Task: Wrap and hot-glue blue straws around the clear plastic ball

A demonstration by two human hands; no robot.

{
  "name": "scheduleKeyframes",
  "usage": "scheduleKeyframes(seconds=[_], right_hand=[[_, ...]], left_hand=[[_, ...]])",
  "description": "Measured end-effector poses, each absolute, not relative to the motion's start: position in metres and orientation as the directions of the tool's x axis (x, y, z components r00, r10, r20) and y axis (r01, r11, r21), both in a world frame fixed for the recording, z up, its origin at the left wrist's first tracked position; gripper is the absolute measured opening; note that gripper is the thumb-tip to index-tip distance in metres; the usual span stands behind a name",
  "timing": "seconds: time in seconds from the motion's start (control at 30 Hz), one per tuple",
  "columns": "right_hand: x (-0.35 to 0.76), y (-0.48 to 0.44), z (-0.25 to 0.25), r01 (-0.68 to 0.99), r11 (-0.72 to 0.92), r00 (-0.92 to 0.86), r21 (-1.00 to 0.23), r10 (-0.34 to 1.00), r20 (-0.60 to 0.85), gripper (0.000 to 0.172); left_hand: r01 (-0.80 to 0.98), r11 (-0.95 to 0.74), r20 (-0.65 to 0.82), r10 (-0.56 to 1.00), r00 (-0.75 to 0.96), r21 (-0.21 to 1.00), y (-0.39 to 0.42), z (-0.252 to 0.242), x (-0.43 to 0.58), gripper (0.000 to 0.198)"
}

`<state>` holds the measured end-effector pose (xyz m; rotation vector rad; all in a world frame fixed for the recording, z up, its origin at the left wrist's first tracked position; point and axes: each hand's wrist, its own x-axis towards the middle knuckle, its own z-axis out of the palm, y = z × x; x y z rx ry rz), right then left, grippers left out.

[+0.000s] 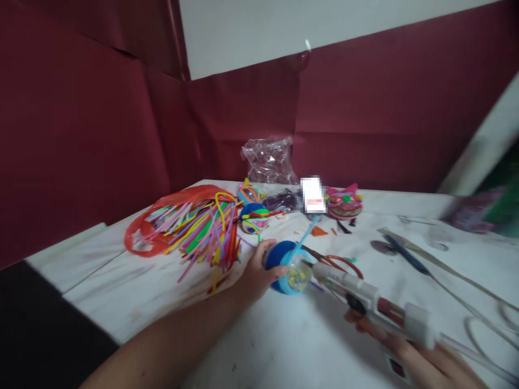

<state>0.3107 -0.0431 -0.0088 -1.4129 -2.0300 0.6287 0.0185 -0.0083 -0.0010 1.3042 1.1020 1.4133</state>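
Note:
My left hand [261,266] is closed around a ball [281,255] wrapped in dark and light blue pipe cleaner, with a clear part showing yellow bits inside. A loose light blue pipe cleaner end [310,231] sticks up from it. In my right hand [409,351] is a white hot glue gun [360,292], blurred by motion. Its nozzle points left and reaches the clear side of the ball; whether it touches I cannot tell. Red-handled scissors [340,262] lie just behind the nozzle.
An orange-red bag [140,237] spills many coloured pipe cleaners [211,232] at left. Decorated balls [254,218] and a pink one [344,204] stand behind, near a crumpled clear bag [270,159]. A blue-handled tool [405,254] and cords lie at right.

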Motion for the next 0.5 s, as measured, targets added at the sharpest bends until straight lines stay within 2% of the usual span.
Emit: scheduleKeyframes(seconds=[0.07,0.13,0.3,0.5], right_hand=[[0.302,-0.048,0.012,0.677,0.287,-0.304,-0.678,0.948,0.098,0.052],[0.292,-0.052,0.028,0.671,0.304,-0.302,-0.676,0.945,0.125,0.054],[0.279,-0.056,0.041,0.598,0.447,-0.36,-0.666,0.892,0.275,0.044],[0.277,-0.06,0.044,0.534,0.507,-0.422,-0.677,0.853,0.307,0.035]], left_hand=[[-0.035,-0.23,0.228,0.972,-0.057,0.973,-0.008,0.001,0.018,0.066],[-0.036,-0.219,0.216,0.974,-0.071,0.975,-0.007,0.005,0.019,0.064],[-0.055,-0.193,0.191,0.981,-0.04,0.98,-0.009,0.015,0.02,0.07],[0.004,-0.195,0.195,0.981,-0.007,0.981,-0.012,0.017,0.021,0.075]])
